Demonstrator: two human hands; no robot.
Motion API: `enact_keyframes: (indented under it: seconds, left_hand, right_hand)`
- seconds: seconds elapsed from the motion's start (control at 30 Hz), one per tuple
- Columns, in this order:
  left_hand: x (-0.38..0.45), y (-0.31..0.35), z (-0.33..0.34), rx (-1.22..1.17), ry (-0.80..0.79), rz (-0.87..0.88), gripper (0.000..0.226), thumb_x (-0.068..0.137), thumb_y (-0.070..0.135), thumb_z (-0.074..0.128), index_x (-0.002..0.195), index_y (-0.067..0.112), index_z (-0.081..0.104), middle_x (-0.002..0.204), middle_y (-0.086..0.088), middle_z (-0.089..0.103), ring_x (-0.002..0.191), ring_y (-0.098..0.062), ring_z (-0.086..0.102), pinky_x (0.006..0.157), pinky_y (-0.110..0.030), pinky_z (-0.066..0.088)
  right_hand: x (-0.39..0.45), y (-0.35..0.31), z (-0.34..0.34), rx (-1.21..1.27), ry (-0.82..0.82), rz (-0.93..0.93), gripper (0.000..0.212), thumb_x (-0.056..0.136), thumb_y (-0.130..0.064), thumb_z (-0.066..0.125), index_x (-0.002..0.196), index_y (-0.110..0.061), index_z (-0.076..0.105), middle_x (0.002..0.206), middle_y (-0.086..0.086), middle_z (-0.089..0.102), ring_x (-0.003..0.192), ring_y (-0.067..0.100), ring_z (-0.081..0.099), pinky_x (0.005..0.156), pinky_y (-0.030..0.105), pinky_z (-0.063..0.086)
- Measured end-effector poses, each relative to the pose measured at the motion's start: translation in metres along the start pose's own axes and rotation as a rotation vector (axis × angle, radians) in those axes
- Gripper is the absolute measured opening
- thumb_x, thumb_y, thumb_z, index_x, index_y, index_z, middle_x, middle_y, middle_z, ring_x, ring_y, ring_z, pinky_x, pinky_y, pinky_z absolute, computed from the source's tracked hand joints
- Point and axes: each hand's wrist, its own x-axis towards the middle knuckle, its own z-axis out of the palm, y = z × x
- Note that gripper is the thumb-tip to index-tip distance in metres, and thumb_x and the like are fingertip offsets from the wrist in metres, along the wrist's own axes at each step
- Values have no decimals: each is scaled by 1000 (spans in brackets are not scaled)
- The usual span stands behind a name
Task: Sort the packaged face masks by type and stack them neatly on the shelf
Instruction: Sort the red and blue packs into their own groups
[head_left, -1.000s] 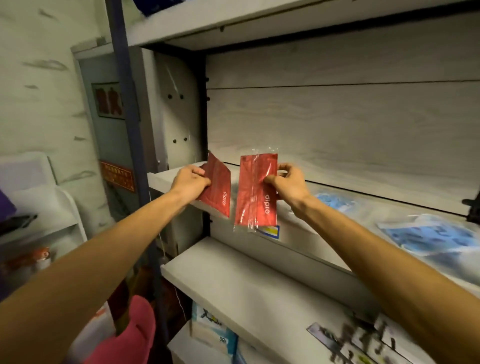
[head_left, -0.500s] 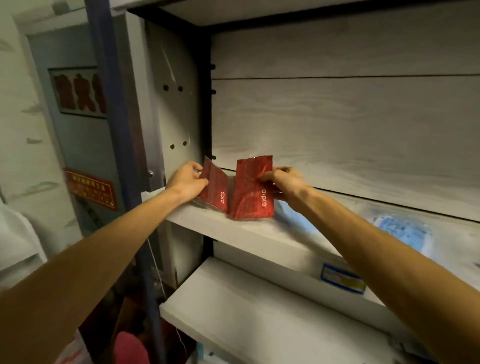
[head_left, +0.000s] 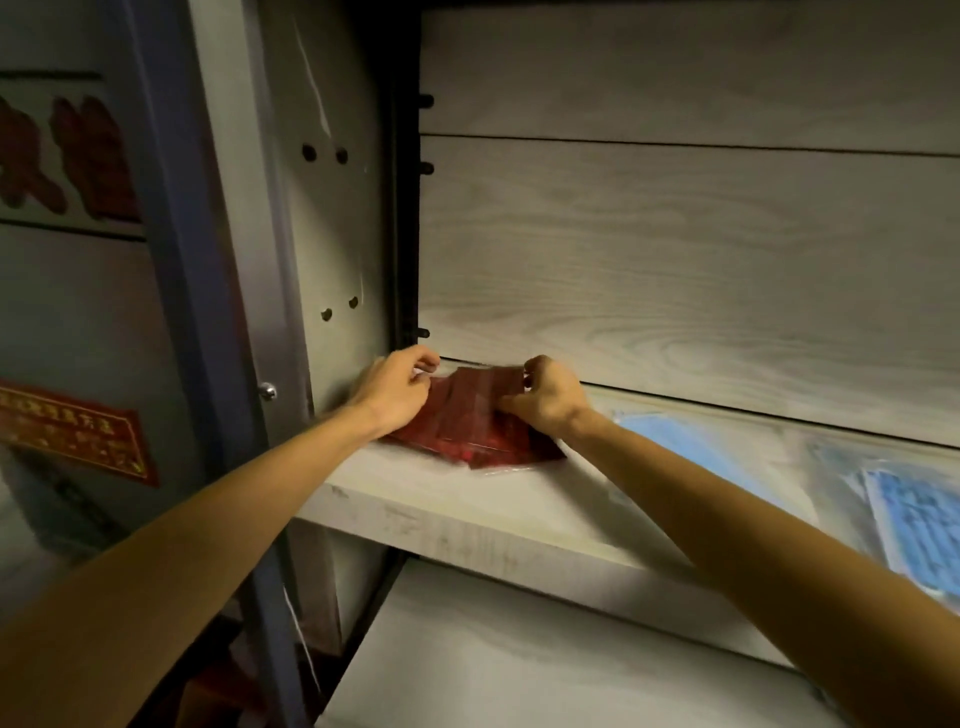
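Red packaged face masks (head_left: 470, 421) lie in a low, fanned pile at the far left end of the pale wooden shelf (head_left: 467, 525), close to the back corner. My left hand (head_left: 397, 387) grips the pile's left edge, fingers curled over it. Over on the pile's right side, my right hand (head_left: 545, 397) pinches the top edge of a red pack. Blue packaged masks (head_left: 691, 447) lie flat on the same shelf to the right, and a second blue pack (head_left: 914, 514) sits at the right edge of view.
The cabinet's side panel (head_left: 332, 234) with peg holes stands just left of the pile, and the wood-grain back wall (head_left: 675, 260) is right behind it. A lower shelf (head_left: 519, 660) juts out beneath. A red sign (head_left: 78, 431) hangs on the door at left.
Both hands have lowered the red packs from upright in the air down onto the shelf's left corner, where they now lie nearly flat together. The view has moved closer.
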Motion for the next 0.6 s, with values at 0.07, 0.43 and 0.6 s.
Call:
enact_keyframes:
  seconds: [0.07, 0.43, 0.6]
  left_hand:
    - [6, 0, 2, -1, 2, 3, 28, 103, 24, 51, 128, 25, 63, 127, 1, 67, 115, -22, 63, 99, -37, 51]
    - [-17, 100, 27, 477, -190, 206, 71, 100, 67, 22, 155, 25, 34, 164, -4, 27, 148, -30, 29, 119, -46, 26]
    - [-70, 192, 74, 525, -166, 333, 77, 100, 66, 28, 160, 19, 18, 170, -4, 2, 154, -28, 14, 121, -43, 16]
  right_hand:
    - [4, 1, 1, -92, 12, 3, 70, 75, -45, 78, 131, -10, 54, 128, 12, 60, 121, 33, 54, 100, 41, 48]
    - [-67, 80, -92, -450, 130, -163, 66, 97, -58, 46, 149, -16, 40, 154, 10, 40, 146, 32, 23, 113, 46, 28]
    - [-146, 154, -169, -575, 197, -143, 68, 98, -58, 44, 151, -16, 36, 154, 9, 38, 150, 33, 19, 115, 46, 25]
